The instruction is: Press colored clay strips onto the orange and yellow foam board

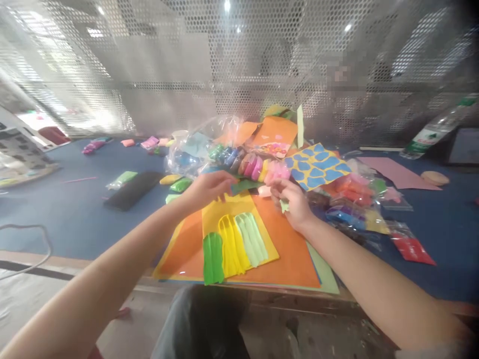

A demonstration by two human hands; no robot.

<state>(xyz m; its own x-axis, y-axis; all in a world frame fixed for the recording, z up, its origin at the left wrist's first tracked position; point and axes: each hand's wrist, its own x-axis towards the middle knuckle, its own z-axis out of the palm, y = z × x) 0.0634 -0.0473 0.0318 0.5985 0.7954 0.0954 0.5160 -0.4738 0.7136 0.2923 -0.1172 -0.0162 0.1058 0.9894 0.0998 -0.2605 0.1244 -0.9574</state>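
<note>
A yellow sheet [239, 199] lies on a larger orange sheet [295, 254] near the table's front edge. On it are flattened strips of clay: green [213, 259], yellow [234, 244] and pale green [252, 239]. My left hand [213, 188] hovers over the top of the yellow sheet, fingers loosely spread, holding nothing visible. My right hand [294, 203] is bent in at the right, a small pale green piece [285, 205] between its fingers. Just left of its fingertips is a whitish-pink lump [264, 191]. Colourful clay packets [254, 167] lie beyond both hands.
A blue-and-yellow patterned sheet [318, 165] and bagged clay [352, 199] lie to the right, with a red packet [411, 244]. A plastic bottle [430, 132] stands tilted at the back right. On the left is a black slab [132, 190]. Perforated metal [254, 65] closes off the back.
</note>
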